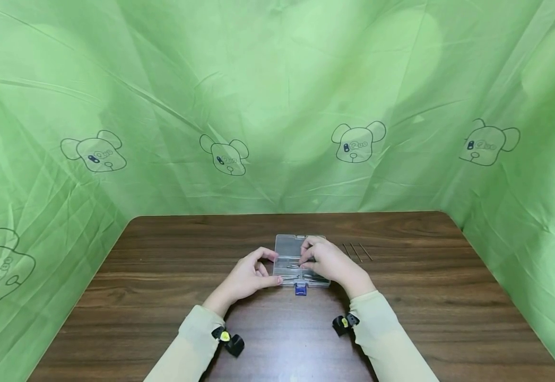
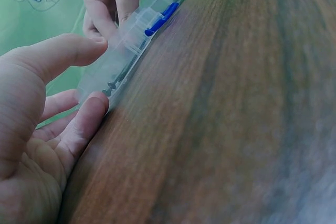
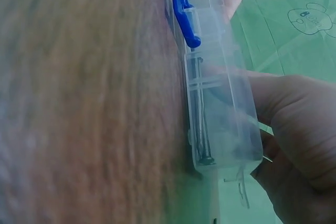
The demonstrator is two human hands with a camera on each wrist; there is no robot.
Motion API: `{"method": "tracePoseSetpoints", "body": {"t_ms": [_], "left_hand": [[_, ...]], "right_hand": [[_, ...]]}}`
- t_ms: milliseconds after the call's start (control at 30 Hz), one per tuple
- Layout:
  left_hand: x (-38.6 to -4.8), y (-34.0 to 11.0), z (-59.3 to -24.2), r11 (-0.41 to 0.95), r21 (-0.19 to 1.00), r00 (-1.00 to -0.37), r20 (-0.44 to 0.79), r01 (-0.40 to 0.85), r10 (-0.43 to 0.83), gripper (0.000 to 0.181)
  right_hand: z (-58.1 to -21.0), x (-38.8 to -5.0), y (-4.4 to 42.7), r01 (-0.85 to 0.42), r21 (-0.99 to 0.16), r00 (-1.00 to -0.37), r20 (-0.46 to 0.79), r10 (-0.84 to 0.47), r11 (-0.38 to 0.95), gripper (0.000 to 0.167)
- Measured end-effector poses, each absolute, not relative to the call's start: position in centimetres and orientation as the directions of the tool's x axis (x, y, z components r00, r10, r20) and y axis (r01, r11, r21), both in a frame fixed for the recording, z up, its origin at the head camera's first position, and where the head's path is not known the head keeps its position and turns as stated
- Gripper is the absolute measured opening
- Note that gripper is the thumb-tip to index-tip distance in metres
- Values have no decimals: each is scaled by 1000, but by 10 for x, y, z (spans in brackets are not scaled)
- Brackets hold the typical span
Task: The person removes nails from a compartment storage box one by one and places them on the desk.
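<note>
A clear plastic compartment box [image 1: 287,245] with a raised lid lies at mid-table, a blue latch [image 1: 300,289] on its near side. My left hand [image 1: 248,275] holds the left side of the box, fingers and thumb on its edge. Thin metal nails [image 3: 202,124] lie in the near compartment, seen through the clear wall in the right wrist view. My right hand [image 1: 327,260] reaches over the box from the right, its bent fingers down inside near more nails [image 1: 293,266]. Whether its fingertips pinch one is hidden.
Three long thin nails [image 1: 356,252] lie apart on the brown wooden table [image 1: 163,286], right of the box. A green curtain [image 1: 277,106] with printed bear heads hangs behind and on both sides.
</note>
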State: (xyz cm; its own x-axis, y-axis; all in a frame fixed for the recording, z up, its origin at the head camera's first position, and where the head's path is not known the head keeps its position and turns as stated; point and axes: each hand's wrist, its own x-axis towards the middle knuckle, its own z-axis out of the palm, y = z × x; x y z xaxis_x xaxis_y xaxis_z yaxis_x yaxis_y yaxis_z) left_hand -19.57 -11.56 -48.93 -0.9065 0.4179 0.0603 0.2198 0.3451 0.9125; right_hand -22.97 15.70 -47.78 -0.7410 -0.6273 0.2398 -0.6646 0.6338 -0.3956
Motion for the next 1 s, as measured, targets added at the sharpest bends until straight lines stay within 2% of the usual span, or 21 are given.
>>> {"method": "tracePoseSetpoints", "body": {"t_ms": [333, 1000], "left_hand": [[-210, -121, -517, 362, 907, -908, 47, 213, 417, 62], [-211, -123, -518, 376, 898, -896, 43, 228, 442, 60]], "right_hand": [[-476, -230, 158, -686, -333, -726, 257, -638, 647, 9], [-478, -232, 164, -686, -376, -718, 210, -664, 623, 16]]}}
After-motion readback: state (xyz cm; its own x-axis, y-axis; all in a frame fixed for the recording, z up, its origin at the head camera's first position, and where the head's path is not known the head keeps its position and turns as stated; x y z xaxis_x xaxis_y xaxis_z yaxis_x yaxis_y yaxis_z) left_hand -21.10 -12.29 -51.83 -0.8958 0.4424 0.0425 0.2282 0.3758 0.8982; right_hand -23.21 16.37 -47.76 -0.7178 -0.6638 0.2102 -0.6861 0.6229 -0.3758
